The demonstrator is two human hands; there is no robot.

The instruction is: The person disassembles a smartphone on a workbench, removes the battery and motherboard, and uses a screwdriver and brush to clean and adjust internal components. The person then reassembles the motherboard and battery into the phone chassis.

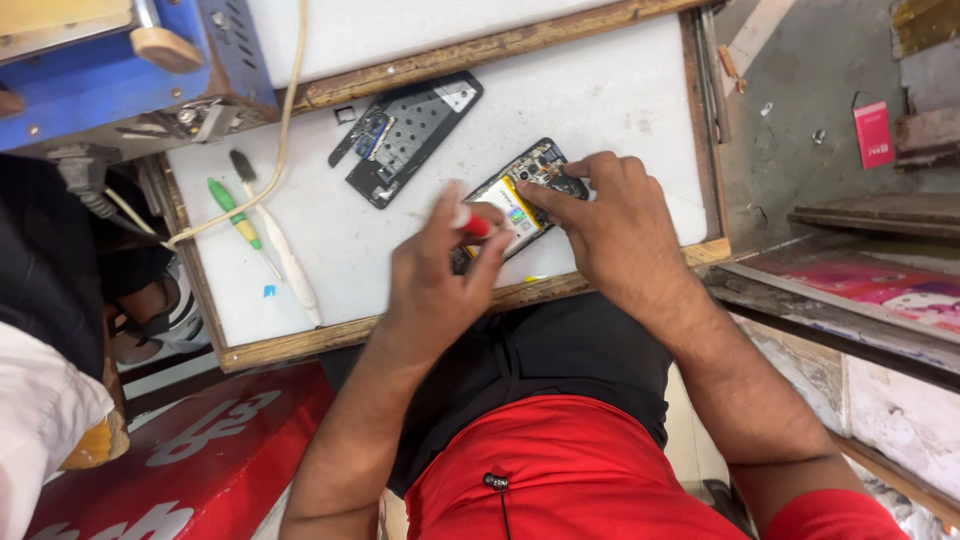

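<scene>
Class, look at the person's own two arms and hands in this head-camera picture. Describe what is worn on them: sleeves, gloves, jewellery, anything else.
Both forearms are bare. The left hand and right hand wear no gloves; no rings, watch or bracelet show. A red short sleeve shows at the right upper arm. The left sleeve is out of frame.

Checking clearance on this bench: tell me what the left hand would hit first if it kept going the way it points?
Probably the opened phone: the left hand points its red-tipped tool at it, apparently already touching, though depth is unclear.

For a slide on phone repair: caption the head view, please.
Left hand holds a red-tipped tool; right hand steadies an opened phone on a white board.
</scene>
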